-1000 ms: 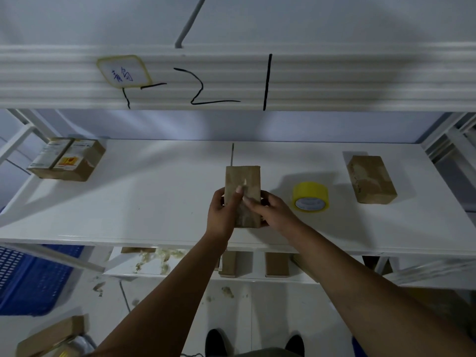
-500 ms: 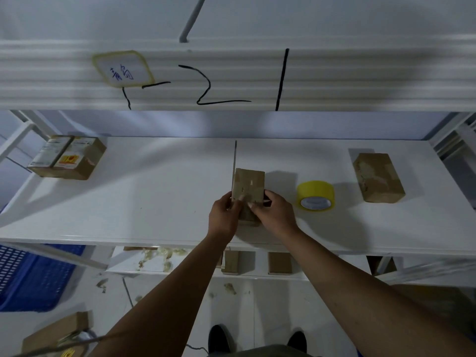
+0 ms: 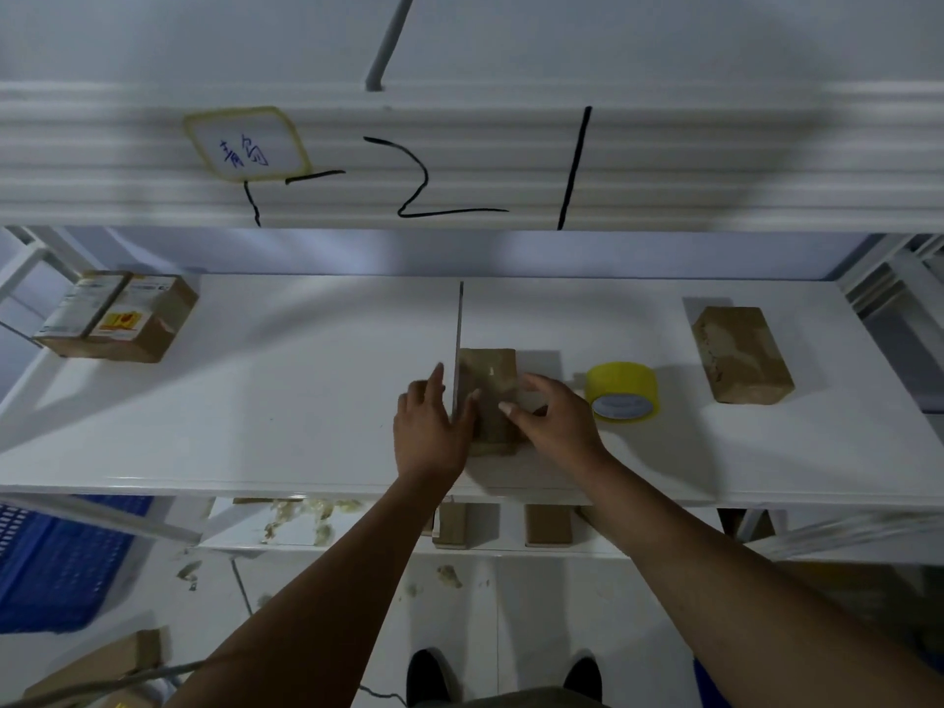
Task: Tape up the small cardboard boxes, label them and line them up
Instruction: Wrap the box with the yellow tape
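Observation:
A small brown cardboard box (image 3: 489, 385) lies flat on the white shelf (image 3: 255, 401), near its front edge. My left hand (image 3: 429, 426) is at the box's left side, fingers straight and thumb against its edge. On the box's right side rests my right hand (image 3: 554, 421), its fingers loose and the thumb tip on the top face. A yellow tape roll (image 3: 620, 391) stands just right of that hand. Another plain brown box (image 3: 740, 355) lies at the shelf's right end. Two labelled boxes (image 3: 117, 316) sit side by side at the far left.
A dark seam (image 3: 458, 329) runs back across the shelf from my left hand. The upper shelf beam (image 3: 664, 161) with black marks hangs overhead. Two more boxes (image 3: 449, 526) stand on a lower shelf. A blue crate (image 3: 61, 564) sits on the floor at the left.
The box was held upright in both hands above the shelf edge; it has come down flat onto the shelf, and both hands have loosened around it.

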